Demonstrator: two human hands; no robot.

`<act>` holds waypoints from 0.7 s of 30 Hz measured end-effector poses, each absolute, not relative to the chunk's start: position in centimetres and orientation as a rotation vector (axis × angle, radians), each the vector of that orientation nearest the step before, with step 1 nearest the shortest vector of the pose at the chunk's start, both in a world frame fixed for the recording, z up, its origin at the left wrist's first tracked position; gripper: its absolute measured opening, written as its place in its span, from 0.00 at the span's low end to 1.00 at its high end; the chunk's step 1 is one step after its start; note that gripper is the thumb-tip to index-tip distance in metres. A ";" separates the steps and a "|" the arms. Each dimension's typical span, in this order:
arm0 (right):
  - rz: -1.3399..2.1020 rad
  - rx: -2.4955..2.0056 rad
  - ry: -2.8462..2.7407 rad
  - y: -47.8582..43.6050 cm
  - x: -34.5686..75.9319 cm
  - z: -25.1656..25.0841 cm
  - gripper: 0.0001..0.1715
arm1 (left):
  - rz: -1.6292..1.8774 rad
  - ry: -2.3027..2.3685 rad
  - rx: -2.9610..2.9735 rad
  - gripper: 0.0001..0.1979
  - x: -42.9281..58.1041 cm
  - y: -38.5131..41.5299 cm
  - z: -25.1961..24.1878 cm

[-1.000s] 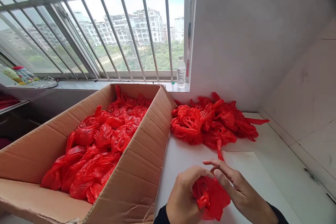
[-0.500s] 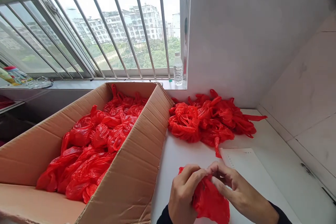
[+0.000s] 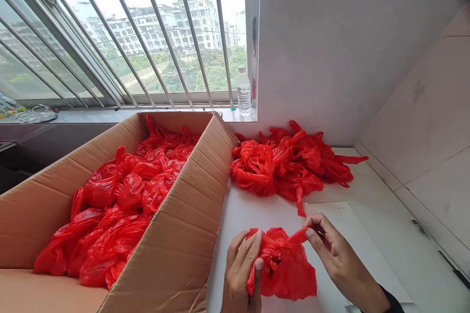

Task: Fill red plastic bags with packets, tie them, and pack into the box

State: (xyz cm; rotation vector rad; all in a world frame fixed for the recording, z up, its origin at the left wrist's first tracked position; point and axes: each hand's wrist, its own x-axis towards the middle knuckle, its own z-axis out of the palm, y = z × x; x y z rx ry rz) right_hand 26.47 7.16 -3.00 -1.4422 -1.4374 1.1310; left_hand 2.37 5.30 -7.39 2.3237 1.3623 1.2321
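Observation:
A small red plastic bag (image 3: 290, 274) lies on the white tabletop between my hands, with a gap in its front showing dark and orange bits inside. My left hand (image 3: 242, 269) is closed around the bag's left side, its fingers over the gathered plastic. Between thumb and forefinger, my right hand (image 3: 332, 249) pinches a twisted end of the bag and draws it out to the right. Behind my hands, a heap of red plastic bags (image 3: 286, 161) rests against the wall.
A large cardboard box (image 3: 183, 210) stands at left, holding many red bags (image 3: 128, 195). White paper (image 3: 362, 239) lies under and beyond my right hand. On the windowsill stands a clear plastic bottle (image 3: 244, 93). Metal bars (image 3: 191, 34) cross the window.
My hands have moved apart. My right hand has pulled one end of the bag to the right, and the bag now shows spread out. The view has shifted slightly.

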 end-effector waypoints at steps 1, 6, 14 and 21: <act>1.092 -1.479 -1.405 7.2 26.9 -3.6 0.17 | 1.235 1.415 2.312 0.24 1.8 4.9 -8.2; 1.075 -1.528 -1.302 6.7 27.6 -4.1 0.16 | 1.289 1.580 2.191 0.21 1.8 3.5 -10.4; 1.021 -1.421 -1.462 3.6 22.1 -8.4 0.16 | 0.779 1.428 2.621 0.30 5.9 3.7 -12.4; 0.721 -1.493 -1.790 2.5 21.3 -14.4 0.21 | 0.520 1.514 2.637 0.36 6.8 2.6 -14.5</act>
